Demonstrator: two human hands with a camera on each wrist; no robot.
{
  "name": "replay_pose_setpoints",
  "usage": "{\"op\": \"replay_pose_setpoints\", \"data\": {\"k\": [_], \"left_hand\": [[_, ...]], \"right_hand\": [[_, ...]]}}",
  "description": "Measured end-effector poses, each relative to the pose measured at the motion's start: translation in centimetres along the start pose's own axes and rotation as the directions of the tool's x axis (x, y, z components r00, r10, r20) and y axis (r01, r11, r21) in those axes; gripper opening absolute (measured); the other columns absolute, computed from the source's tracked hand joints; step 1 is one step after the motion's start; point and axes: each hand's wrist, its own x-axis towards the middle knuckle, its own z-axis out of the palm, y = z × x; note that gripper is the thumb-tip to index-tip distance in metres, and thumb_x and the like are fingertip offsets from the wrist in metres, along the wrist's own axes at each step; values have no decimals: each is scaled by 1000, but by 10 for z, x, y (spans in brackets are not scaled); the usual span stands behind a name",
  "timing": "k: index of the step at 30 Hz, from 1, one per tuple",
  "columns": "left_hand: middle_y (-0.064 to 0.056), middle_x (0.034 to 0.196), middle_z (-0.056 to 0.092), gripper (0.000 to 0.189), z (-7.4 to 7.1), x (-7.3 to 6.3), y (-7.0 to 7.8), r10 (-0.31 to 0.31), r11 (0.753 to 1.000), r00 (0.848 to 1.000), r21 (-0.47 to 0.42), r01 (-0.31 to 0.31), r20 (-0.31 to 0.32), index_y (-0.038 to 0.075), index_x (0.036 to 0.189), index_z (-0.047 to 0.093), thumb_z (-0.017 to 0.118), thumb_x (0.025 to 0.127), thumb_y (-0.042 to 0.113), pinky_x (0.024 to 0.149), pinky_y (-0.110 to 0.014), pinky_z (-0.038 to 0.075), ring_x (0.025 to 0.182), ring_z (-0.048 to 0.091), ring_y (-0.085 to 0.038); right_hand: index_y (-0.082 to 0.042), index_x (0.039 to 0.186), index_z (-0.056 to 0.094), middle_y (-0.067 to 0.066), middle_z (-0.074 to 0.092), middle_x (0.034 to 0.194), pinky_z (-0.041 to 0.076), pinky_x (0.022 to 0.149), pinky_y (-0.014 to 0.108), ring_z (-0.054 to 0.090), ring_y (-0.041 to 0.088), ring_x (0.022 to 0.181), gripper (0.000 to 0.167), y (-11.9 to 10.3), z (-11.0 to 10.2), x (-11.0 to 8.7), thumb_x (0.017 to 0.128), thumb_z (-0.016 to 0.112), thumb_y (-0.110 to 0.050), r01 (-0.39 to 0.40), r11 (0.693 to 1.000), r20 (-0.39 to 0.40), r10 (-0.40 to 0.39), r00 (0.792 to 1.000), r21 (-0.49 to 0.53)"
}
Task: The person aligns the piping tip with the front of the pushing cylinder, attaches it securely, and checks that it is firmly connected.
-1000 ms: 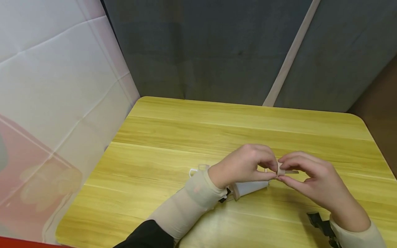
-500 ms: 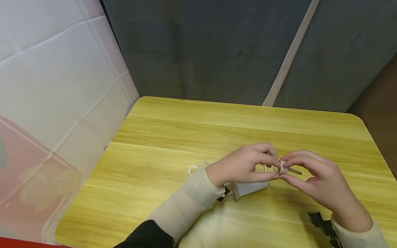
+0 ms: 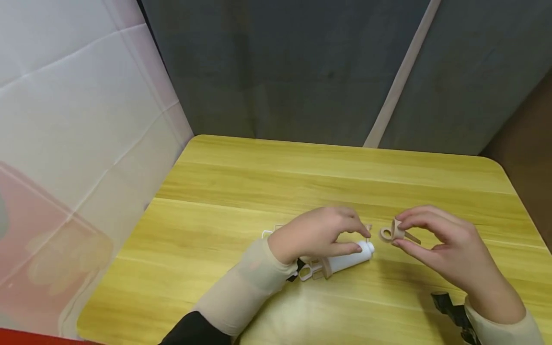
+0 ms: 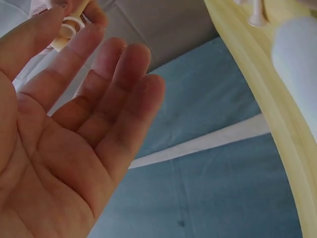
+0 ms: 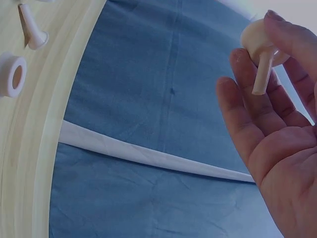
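My right hand pinches a small beige cap between thumb and fingertips, above the table's right side. A ring sticks out of the cap's left end and a thin stem points right. In the right wrist view the cap looks rounded, with a short tube-like stem. The left hand holds nothing; its fingers are loosely extended just over a white bottle-like cylinder. That cylinder lies on its side, a beige collar at its left end and a narrower neck at its right.
A small beige peg with a flared end stands by the cylinder's neck. White loop-shaped pieces and clear frame-like pieces lie around the left wrist, partly covered by it. The wooden table has a dark curtain behind it.
The left hand has let go of the beige cap and moved left, uncovering the cylinder's neck. The right hand keeps the cap and has shifted slightly right.
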Motion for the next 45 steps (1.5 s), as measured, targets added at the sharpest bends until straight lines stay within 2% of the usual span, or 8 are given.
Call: {"op": "replay_pose_setpoints", "data": {"k": [5, 8, 10, 14, 17, 20, 34, 45], "left_hand": [[-1, 115, 70, 27, 2, -24, 2, -66, 997, 998, 52, 65, 10, 11, 124, 78, 75, 102, 27, 87, -20, 50, 91, 62, -9], [0, 114, 70, 27, 11, -36, 6, -103, 985, 995, 143, 101, 9, 13, 121, 78, 76, 100, 29, 84, -21, 53, 88, 63, -7], [2, 111, 71, 25, 20, -41, 10, -115, 968, 993, 225, 112, 3, 16, 118, 79, 78, 98, 31, 79, -22, 54, 87, 64, -7], [7, 100, 70, 23, 40, -47, 16, -117, 909, 993, 401, 116, -23, 21, 106, 79, 83, 91, 38, 72, -25, 54, 85, 65, -8], [8, 97, 68, 26, 51, -48, 17, -136, 876, 990, 465, 131, -23, 23, 101, 77, 86, 86, 42, 68, -25, 52, 82, 63, -9], [8, 99, 67, 29, 57, -46, 17, -161, 864, 987, 480, 149, -17, 24, 104, 76, 87, 84, 43, 68, -25, 52, 84, 62, -8], [1, 101, 59, 39, 69, -45, 12, -206, 884, 978, 422, 201, -35, 16, 114, 67, 86, 86, 33, 64, -21, 50, 76, 55, -9], [0, 98, 54, 45, 74, -47, 7, -206, 934, 978, 289, 210, -42, 12, 119, 61, 85, 82, 19, 62, -17, 45, 71, 49, -6]], "right_hand": [[-3, 97, 77, 11, 75, 101, 52, 88, 12, 69, 2, 102, 43, -2, 3, 7, 99, 74, -46, -11, 997, 2, 11, 1000, -78], [-6, 96, 77, 9, 75, 100, 52, 88, 11, 68, 0, 101, 45, -2, 4, 9, 99, 72, -50, -30, 994, 7, 31, 999, -107], [-6, 95, 77, 10, 75, 100, 52, 88, 11, 68, 0, 101, 45, -2, 4, 9, 99, 71, -50, -37, 994, 10, 38, 999, -98], [-5, 96, 77, 10, 75, 100, 53, 88, 12, 68, 2, 101, 44, 0, 3, 7, 99, 72, -49, -38, 996, 15, 39, 999, -86], [-5, 96, 77, 10, 75, 101, 53, 89, 13, 68, 3, 102, 43, 2, 2, 6, 99, 73, -48, -31, 996, 11, 32, 999, -86], [-6, 97, 77, 10, 75, 102, 52, 90, 13, 68, 3, 102, 42, 3, 0, 4, 99, 73, -48, -31, 996, 14, 32, 999, -88], [-6, 96, 77, 9, 75, 101, 53, 85, 11, 68, -1, 98, 44, 0, 4, 7, 101, 69, -49, 17, 995, 40, -13, 999, -102], [-8, 95, 76, 9, 75, 101, 52, 84, 10, 68, -2, 99, 43, 3, 6, 5, 102, 68, -50, 15, 992, 51, -8, 999, -126]]}}
